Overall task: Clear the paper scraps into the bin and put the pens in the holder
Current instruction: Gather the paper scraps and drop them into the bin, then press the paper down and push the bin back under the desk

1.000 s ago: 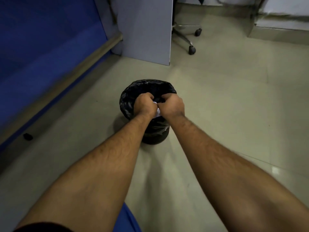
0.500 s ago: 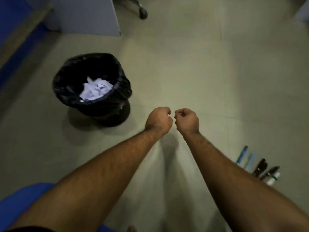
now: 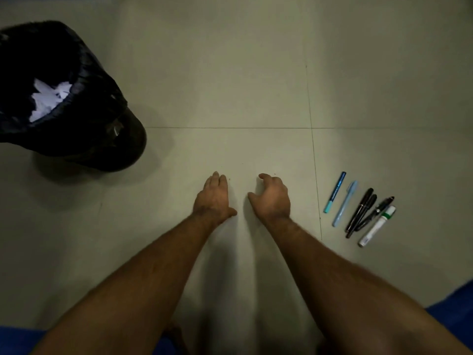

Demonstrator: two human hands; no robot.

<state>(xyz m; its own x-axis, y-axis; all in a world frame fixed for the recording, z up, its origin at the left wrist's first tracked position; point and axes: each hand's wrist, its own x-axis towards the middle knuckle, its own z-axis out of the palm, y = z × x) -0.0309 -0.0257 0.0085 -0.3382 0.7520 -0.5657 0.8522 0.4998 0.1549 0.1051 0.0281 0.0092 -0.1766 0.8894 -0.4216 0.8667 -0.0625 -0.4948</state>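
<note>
A black-lined bin point(image 3: 84, 129) stands on the floor at the upper left, with white paper scraps point(image 3: 50, 97) inside it. Several pens point(image 3: 358, 208) lie side by side on the floor at the right: a teal-tipped blue one, a light blue one, black ones and a white marker with a green band. My left hand point(image 3: 213, 197) and my right hand point(image 3: 272, 197) hover low over the bare floor between bin and pens, palms down, fingers loosely spread, holding nothing. No pen holder is in view.
Pale floor tiles point(image 3: 230, 73) with thin seams spread all around. Blue fabric point(image 3: 450, 303) shows at the bottom right corner and along the bottom left edge.
My hands left the bin, where they dropped the paper scraps, moved right and down toward the floor, and went from fists to open. The view tilted down, bringing the pens in.
</note>
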